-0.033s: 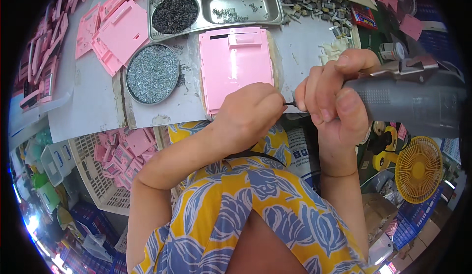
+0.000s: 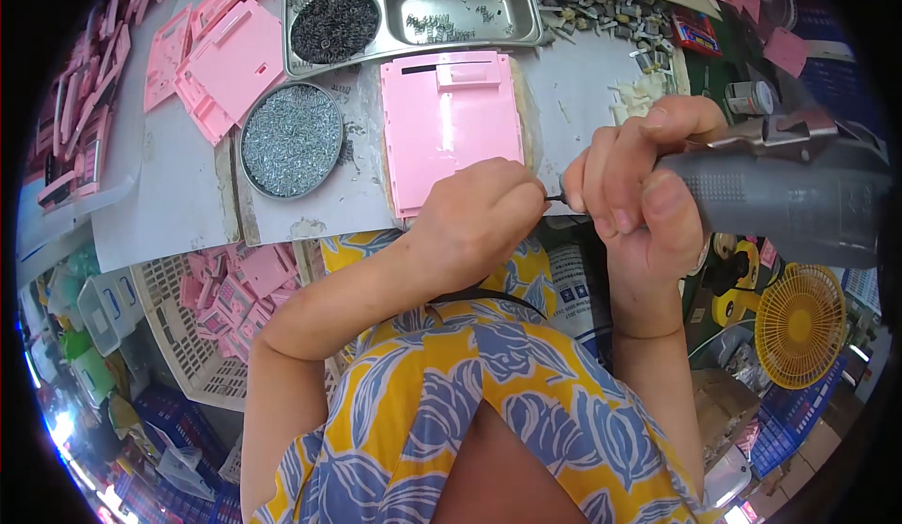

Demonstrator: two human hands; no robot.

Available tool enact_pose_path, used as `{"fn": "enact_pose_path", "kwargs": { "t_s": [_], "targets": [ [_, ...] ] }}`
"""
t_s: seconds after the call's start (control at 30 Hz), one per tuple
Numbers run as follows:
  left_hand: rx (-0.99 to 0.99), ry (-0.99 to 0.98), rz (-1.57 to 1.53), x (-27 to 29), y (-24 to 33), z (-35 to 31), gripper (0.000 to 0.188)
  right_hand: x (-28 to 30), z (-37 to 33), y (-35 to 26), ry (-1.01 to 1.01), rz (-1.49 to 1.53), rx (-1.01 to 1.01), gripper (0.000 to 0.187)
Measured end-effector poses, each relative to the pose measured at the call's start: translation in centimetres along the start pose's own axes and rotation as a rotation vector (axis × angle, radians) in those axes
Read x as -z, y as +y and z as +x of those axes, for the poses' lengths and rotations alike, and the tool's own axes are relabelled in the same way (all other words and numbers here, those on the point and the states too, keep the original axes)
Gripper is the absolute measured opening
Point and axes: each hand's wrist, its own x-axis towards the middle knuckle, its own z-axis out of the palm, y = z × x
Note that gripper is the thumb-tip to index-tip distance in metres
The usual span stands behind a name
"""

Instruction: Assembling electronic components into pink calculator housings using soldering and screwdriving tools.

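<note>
In my right hand [image 2: 648, 181] lies a grey electric screwdriver [image 2: 780, 195], held sideways with its dark bit pointing left. My left hand [image 2: 479, 209] is closed, with the fingertips pinched at the tip of that bit. Whatever those fingers hold, if anything, is hidden behind them. Under and beyond the left hand, a flat pink plastic panel [image 2: 451, 115] rests on the worktable [image 2: 564, 101], a dark slot along its far edge. Left of the panel stands a round dish [image 2: 291, 140] full of small silvery screws.
A metal tray [image 2: 460, 12] at the back holds dark springs. Small metal parts [image 2: 611, 21] are heaped right of it. Pink panels [image 2: 230, 63] lie at the far left. A white crate [image 2: 193, 336] of pink pieces sits below left, a yellow basket [image 2: 799, 327] at right.
</note>
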Motion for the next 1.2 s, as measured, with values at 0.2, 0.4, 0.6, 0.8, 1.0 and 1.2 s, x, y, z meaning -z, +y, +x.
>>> {"fn": "enact_pose_path", "kwargs": {
  "t_s": [0.2, 0.4, 0.6, 0.8, 1.0, 1.2],
  "targets": [
    [0.157, 0.117, -0.007, 1.4, -1.9, -0.5, 0.013, 2.1, -2.2, 2.1, -0.063, -0.004, 0.017, 0.030],
    [0.129, -0.042, 0.148, 1.3, -2.7, -1.1, 0.021, 2.0, -2.9, 4.5, -0.048, -0.124, -0.017, 0.024],
    [0.187, -0.135, 0.085, 1.7, -3.0, -1.3, 0.020, 2.2, -3.3, 4.9, -0.155, -0.216, -0.026, 0.020],
    [0.127, -0.078, 0.048, 1.8, -3.0, -1.8, 0.008, 1.4, -2.9, 3.6, -0.070, -0.170, -0.127, 0.025],
    [0.108, 0.006, -0.043, 0.8, -1.7, -2.0, 0.014, 1.0, -0.1, 0.4, -0.201, 0.031, 0.004, 0.036],
    [0.102, 0.001, 0.062, 0.7, -2.1, -3.0, 0.017, -0.1, -0.4, 2.0, -0.144, -0.040, 0.011, 0.031]
  ]
}}
